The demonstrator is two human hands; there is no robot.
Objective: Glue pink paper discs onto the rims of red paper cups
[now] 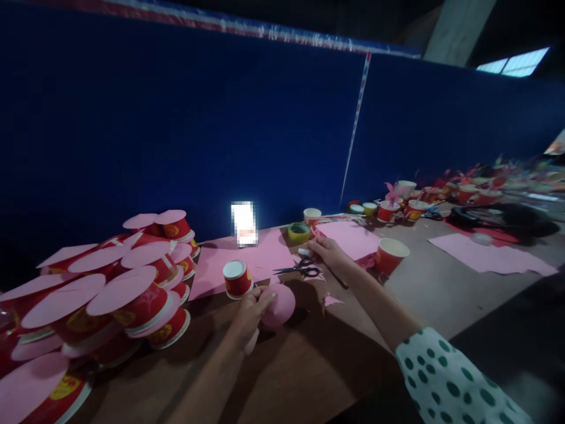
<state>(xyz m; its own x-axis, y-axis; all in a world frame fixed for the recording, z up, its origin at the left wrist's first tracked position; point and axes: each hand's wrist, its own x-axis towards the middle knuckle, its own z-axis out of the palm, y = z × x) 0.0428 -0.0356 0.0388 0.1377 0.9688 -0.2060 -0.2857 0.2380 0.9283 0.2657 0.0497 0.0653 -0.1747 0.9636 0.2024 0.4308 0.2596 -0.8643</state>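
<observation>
My left hand (pixel 250 317) is closed on the edge of a round pink paper disc (pixel 281 304), held just above the brown tabletop. Reaching further out, my right hand (pixel 329 253) has its fingers pinched together at a small white object (pixel 303 252), whose kind is unclear. Just below those fingers lie dark-handled scissors (pixel 300 270), blades pointing left. A red paper cup (pixel 238 285) stands upside down beyond my left hand. Pink paper scraps (pixel 331 301) lie near the scissors.
Stacked red cups with pink discs (pixel 128 288) crowd the left. Pink sheets (pixel 260 254), a tape roll (pixel 299 231) and a bright, pixelated upright rectangle (pixel 245 224) stand towards the blue partition (pixel 176 118). An upright cup (pixel 391 257) is near my right forearm; decorated cups (pixel 388 211) line the far right.
</observation>
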